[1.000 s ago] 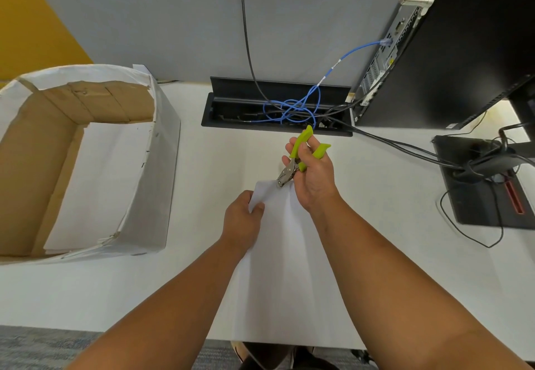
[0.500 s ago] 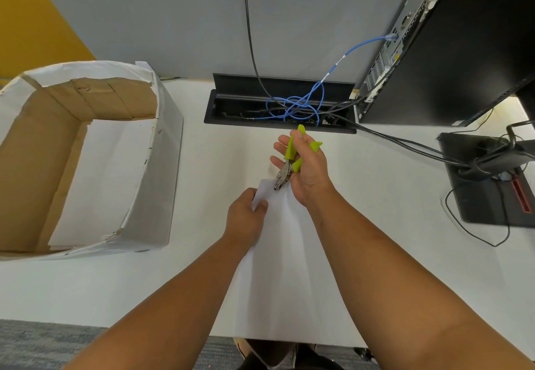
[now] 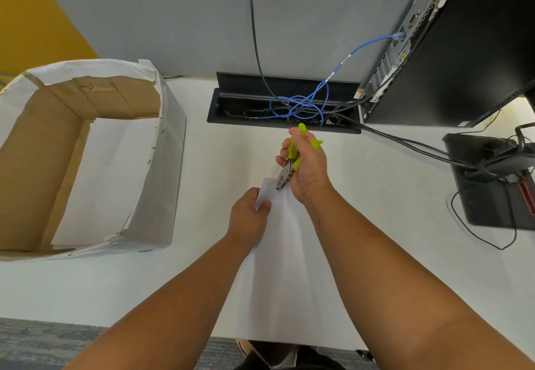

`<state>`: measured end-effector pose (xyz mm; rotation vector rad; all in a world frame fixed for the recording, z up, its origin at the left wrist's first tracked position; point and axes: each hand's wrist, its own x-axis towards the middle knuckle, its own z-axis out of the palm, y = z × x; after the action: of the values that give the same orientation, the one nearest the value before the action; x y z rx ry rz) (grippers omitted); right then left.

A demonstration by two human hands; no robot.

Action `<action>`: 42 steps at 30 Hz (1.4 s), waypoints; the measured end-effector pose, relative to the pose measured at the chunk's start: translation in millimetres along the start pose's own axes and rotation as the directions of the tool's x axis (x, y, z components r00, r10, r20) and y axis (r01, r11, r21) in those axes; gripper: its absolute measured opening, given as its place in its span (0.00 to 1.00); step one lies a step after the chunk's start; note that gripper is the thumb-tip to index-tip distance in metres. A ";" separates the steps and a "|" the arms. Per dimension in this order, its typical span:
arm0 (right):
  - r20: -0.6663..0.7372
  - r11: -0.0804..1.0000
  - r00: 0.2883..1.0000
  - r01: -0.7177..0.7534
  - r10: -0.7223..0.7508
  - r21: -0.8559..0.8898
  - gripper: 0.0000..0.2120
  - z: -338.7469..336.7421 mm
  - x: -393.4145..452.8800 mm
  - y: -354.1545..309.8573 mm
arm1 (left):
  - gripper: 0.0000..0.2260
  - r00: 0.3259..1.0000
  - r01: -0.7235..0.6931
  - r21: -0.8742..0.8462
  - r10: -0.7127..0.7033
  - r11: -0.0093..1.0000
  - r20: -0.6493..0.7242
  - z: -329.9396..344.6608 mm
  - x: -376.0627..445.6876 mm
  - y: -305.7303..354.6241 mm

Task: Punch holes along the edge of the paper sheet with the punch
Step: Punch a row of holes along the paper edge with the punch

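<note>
The right hand [image 3: 308, 171] is reaching forward, its grip wrapped tight around the punch [image 3: 289, 161], with bright green handles and a shiny metal nose. The nose is biting the far edge of the paper sheet [image 3: 289, 254]. The left hand [image 3: 249, 215] is pinching the thin, smooth white sheet's corner over the white table [image 3: 220, 167].

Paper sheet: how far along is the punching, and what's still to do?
Done: no finished holes can be made out along the white paper sheet. In hand: the left hand pinches the sheet's far left corner, while the right hand holds the green-handled metal punch, its head set over the far edge. Left: squeeze here, then work along the rest of that edge.
</note>
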<state>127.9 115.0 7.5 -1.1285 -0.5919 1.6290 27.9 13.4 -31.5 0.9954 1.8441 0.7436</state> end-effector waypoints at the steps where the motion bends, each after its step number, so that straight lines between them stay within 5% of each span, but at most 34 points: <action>1: -0.001 1.000 1.000 0.003 -0.003 0.001 0.05 0.3 0.3 -0.1 | 0.05 1.000 0.002 0.002 -0.002 1.000 0.001 -0.3 0.4 -0.1; 15: -0.025 1.000 0.999 0.022 -0.023 -0.011 0.12 1.5 3.4 3.7 | 0.09 1.000 -0.005 0.036 0.004 0.999 0.016 -2.0 1.2 -1.4; 21: -0.012 0.995 0.997 0.077 -0.078 -0.070 0.06 4.4 1.2 3.5 | 0.08 1.000 -0.008 0.027 0.007 1.000 0.024 -2.7 0.3 -2.4; 42: -0.036 0.990 0.995 0.086 -0.090 -0.111 0.06 9.3 -3.9 0.7 | 0.06 0.999 -0.022 -0.008 0.022 1.000 0.034 -3.3 -1.1 -2.9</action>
<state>119.6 112.6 12.5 -1.1955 -0.7020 1.5098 24.3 10.7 -31.9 1.0193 1.8022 0.7418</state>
